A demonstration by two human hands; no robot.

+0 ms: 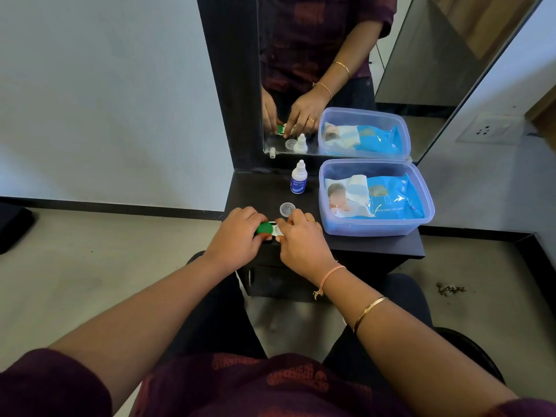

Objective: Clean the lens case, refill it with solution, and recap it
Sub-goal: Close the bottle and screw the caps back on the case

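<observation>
Two hands meet over the lens case (pixel 272 229), which lies at the front edge of the dark worktop (pixel 376 245). The left hand (pixel 237 236) is curled around the green cap (pixel 264 227) on the case's left well, fingers and thumb gripping its rim. The right hand (pixel 301 239) rests on the white right half of the case, fingertips pressed down on it; whether a cap sits under those fingers cannot be determined.

One clear round cap (pixel 287 209) lies loose on the worktop just behind the hands, apart from the case. Further back, near the mirror (pixel 331 85), a small solution bottle (pixel 299 178) stands upright with a white nozzle top and a blue label. To its right sits a translucent plastic tub (pixel 421 218), open at the top, containing a blue pack of wet wipes (pixel 391 200).

The mirror reflects the hands, the bottle, the loose cap and the tub. The person's right wrist carries a thin bangle and a thread band.
</observation>
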